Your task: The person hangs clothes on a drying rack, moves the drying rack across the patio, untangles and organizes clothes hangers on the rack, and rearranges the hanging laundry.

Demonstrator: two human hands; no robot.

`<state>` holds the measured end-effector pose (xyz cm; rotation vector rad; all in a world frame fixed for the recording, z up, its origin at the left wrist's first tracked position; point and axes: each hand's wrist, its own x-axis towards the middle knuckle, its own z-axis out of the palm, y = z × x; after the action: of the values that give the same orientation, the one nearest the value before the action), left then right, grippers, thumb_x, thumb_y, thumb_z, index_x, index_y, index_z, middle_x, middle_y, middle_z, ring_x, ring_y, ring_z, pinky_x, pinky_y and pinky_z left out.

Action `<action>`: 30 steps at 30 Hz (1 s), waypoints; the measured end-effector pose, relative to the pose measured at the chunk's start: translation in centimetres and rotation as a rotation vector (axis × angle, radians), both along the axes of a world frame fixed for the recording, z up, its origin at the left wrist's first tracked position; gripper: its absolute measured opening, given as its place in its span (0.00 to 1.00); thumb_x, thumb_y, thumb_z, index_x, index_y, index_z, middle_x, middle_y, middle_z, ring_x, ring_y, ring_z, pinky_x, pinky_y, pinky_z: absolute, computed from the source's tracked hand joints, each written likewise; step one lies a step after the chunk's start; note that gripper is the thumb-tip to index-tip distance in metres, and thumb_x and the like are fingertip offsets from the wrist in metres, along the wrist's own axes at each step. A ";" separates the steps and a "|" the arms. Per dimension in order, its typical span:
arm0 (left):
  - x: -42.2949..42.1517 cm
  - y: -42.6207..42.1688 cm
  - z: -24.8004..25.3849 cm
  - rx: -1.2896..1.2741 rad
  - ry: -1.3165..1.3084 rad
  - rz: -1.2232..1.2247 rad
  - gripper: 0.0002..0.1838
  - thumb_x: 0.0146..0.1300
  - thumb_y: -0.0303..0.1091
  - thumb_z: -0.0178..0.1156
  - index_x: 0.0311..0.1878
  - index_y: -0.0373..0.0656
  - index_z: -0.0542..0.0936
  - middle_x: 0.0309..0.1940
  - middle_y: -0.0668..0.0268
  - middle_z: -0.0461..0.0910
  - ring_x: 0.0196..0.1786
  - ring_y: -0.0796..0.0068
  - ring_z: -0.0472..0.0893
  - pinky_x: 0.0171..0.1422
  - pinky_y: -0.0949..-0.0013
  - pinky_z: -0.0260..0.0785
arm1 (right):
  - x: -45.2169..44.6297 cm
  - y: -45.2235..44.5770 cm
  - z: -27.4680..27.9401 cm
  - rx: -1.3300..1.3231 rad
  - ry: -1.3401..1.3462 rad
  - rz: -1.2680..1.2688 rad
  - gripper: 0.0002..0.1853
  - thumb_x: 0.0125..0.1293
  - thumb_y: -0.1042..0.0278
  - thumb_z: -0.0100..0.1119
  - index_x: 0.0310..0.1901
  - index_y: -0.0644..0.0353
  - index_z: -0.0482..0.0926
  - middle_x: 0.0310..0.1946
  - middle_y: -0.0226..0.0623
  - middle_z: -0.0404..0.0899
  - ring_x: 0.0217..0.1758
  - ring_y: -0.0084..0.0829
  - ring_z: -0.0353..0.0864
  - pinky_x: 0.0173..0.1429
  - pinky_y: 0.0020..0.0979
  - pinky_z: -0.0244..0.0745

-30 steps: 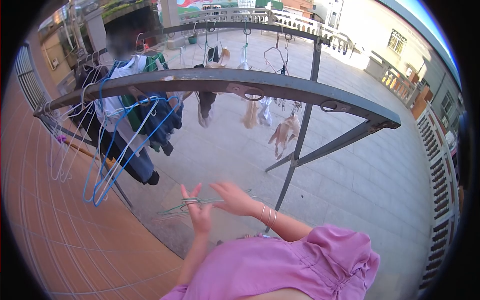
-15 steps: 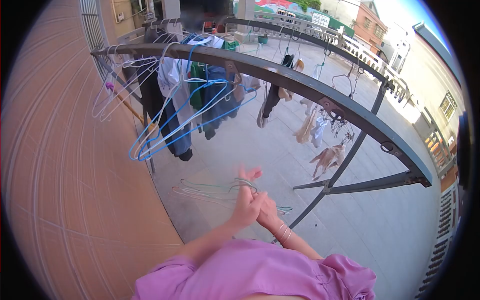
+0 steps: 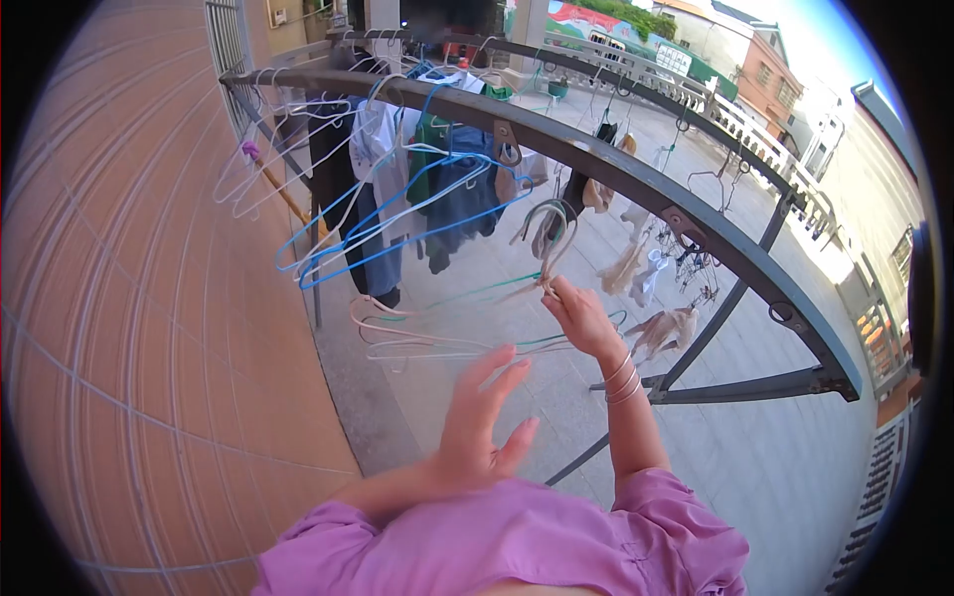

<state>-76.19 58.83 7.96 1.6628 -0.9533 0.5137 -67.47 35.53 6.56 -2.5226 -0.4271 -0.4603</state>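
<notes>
My right hand (image 3: pixel 584 316) grips several wire clothes hangers (image 3: pixel 467 350) just below their hooks. The hooks (image 3: pixel 549 223) stick up above the fist, close under the grey metal rail (image 3: pixel 596 164). White, pinkish and green wires spread out to the left of the fist, slightly blurred. Lower and to the left, my left hand (image 3: pixel 479 422) is open with its fingers apart, holding nothing. It is below the hangers and apart from them. Blue and white hangers (image 3: pixel 397 223) hang on the rail to the upper left.
Clothes (image 3: pixel 452 184) hang from the rack at the left. Gloves and socks (image 3: pixel 664 328) dangle from clips at the right. A slanting rack leg (image 3: pixel 720 328) stands at right. The tiled wall (image 3: pixel 149 348) rises close on the left, above a paved floor (image 3: pixel 755 477).
My hands have parted. My right hand has risen toward the rail with the hangers. My left hand has let go and opened lower down. The view has shifted slightly.
</notes>
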 end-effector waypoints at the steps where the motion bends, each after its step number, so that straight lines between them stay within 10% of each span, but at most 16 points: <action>1: 0.0 0.3 0.0 -0.029 -0.029 0.032 0.32 0.49 0.28 0.63 0.59 0.32 0.66 0.59 0.48 0.64 0.61 0.54 0.65 0.63 0.59 0.61 | 1.3 -0.4 0.6 -0.010 -0.023 0.018 0.09 0.65 0.66 0.52 0.35 0.62 0.65 0.23 0.50 0.69 0.30 0.53 0.70 0.32 0.44 0.62; 17: -0.7 4.6 1.2 0.002 -0.257 0.346 0.20 0.48 0.21 0.59 0.48 0.34 0.72 0.47 0.51 0.73 0.47 0.62 0.75 0.49 0.67 0.70 | 10.1 0.1 11.4 -0.093 -0.341 0.094 0.13 0.66 0.61 0.54 0.44 0.62 0.75 0.33 0.44 0.76 0.35 0.38 0.74 0.43 0.33 0.69; 30: -0.7 3.5 0.9 0.013 -0.259 0.481 0.17 0.48 0.20 0.59 0.45 0.36 0.74 0.38 0.57 0.78 0.44 0.63 0.76 0.46 0.67 0.71 | 16.7 3.0 11.5 -0.243 -0.349 0.232 0.15 0.69 0.57 0.48 0.42 0.62 0.73 0.32 0.49 0.75 0.34 0.44 0.74 0.41 0.36 0.69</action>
<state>-76.91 62.32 8.90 1.8722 -0.7320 1.0670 -50.78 38.57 18.01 -2.5782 -0.9466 -0.8015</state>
